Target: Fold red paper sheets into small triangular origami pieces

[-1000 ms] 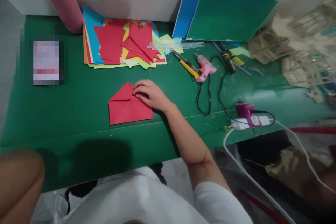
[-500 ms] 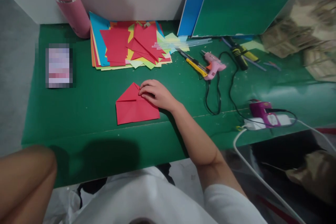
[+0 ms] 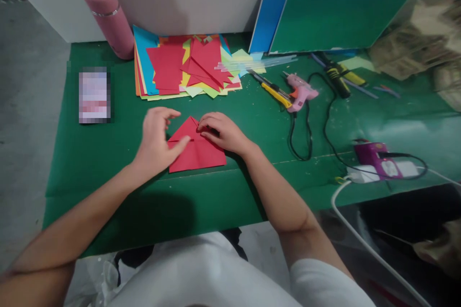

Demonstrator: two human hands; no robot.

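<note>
A sheet of red paper [image 3: 198,154], its upper corners folded in to a point, lies flat on the green table. My right hand [image 3: 224,132] rests on its upper right slope, with bent fingers and thumb closed on the folded flap. From the left comes my left hand [image 3: 154,139], fingers and thumb spread apart. Its thumb reaches over the paper's left part, and the fingers curve above the table beside the left fold. The palm covers the paper's left edge.
Behind the hands lies a pile of coloured paper [image 3: 167,69] with clear glue sticks [image 3: 259,63]. To the right are a yellow utility knife [image 3: 275,94], a pink glue gun [image 3: 301,92] and a purple plug adapter [image 3: 374,158]. A pink flask [image 3: 111,24] stands at back left.
My left hand has come in from the lower left to the paper, its thumb now over it. My right hand stays on the right fold. The whole view has shifted slightly.
</note>
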